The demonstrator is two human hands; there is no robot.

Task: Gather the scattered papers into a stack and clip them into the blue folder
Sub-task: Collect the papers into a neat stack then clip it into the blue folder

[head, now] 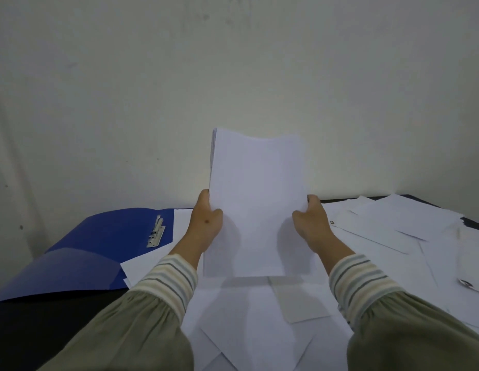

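White sheets, a whole stack of papers (255, 204), are what I've got held upright in the middle of my view right now, bottom edge hanging just above the loose sheets on the table. My left hand (206, 223) grips the stack's left edge, thumb on the near face and the rest of the fingers wrapped behind where I can't see them. My right hand (312, 220) does the same on the right edge, thumb pinching the front. The top edge of the stack sags a bit in the middle, and the sheet edges on the left side look fairly lined up.

Over on the left the blue folder (99, 245) lies open flat on the dark table (32, 330), with its metal clip (156, 232) on the far half. One white sheet sits tucked against the folder's right side, partly behind my left wrist.

Plenty of scattered papers (393, 223) are spread over the right side of the table, overlapping each other, and more lie near me under my forearms. Both sleeves are olive with striped cuffs (174, 277). A plain pale wall (233, 76) fills the far side.
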